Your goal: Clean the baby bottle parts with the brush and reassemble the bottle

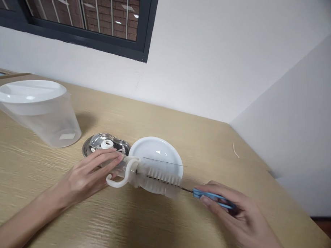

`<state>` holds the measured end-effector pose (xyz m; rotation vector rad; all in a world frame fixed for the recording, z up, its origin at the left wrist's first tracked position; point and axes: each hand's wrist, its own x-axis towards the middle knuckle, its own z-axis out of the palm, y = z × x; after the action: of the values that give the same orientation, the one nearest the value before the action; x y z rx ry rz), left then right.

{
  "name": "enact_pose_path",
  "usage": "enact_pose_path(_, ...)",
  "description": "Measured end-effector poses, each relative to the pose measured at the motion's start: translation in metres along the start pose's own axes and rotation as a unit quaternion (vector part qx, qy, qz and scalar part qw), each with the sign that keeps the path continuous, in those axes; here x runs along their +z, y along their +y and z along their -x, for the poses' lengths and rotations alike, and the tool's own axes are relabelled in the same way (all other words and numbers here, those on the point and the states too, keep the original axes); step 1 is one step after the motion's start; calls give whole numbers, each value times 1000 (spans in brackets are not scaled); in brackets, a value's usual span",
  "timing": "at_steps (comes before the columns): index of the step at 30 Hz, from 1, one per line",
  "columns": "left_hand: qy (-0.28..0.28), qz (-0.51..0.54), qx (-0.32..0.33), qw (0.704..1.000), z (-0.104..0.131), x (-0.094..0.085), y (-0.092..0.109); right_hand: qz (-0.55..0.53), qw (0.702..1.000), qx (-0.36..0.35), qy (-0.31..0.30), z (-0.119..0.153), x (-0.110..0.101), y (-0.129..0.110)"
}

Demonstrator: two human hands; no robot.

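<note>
My left hand (94, 172) is wrapped round a small clear bottle (120, 170) with a curved white handle (119, 184), its mouth turned to the right. In my right hand (230, 209) is the blue handle of a bottle brush (163, 180). The tip of its white bristles is at the bottle's mouth; most of the bristles are outside. Beneath the brush lies a white plate (156, 149), with a thin wire or needle-like rod (164, 162) across it. Behind my left hand, a metal kidney dish (118, 141) holds a white ring (107, 144) and clear parts.
A translucent pitcher (54, 123) with a white lid stands at the left on the wooden table (97, 219). A thin pale strip (235, 150) lies at the right. White walls and a barred window (85, 12) border the table behind.
</note>
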<state>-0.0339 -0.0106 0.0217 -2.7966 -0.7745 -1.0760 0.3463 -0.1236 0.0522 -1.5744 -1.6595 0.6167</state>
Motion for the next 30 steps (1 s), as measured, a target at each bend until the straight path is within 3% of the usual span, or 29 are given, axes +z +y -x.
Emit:
enact_pose_path(6,-13,33,-25,999,5,3,-3,49,992,-114,-26,-3,-6,1)
enact_pose_path(10,-26,36,-30,999,8,4,-5,68,987,-142,-41,-6,-6,-2)
enact_pose_path(18,-1,17,5,1000,5,5,0,43,996,-63,-52,2,-6,3)
enact_pose_path(23,-5,-38,27,999,4,4,-1,11,1000,2,3,6,2,-5)
enact_pose_path(30,-4,-111,98,989,1,0,1,-5,999,36,10,9,5,-12)
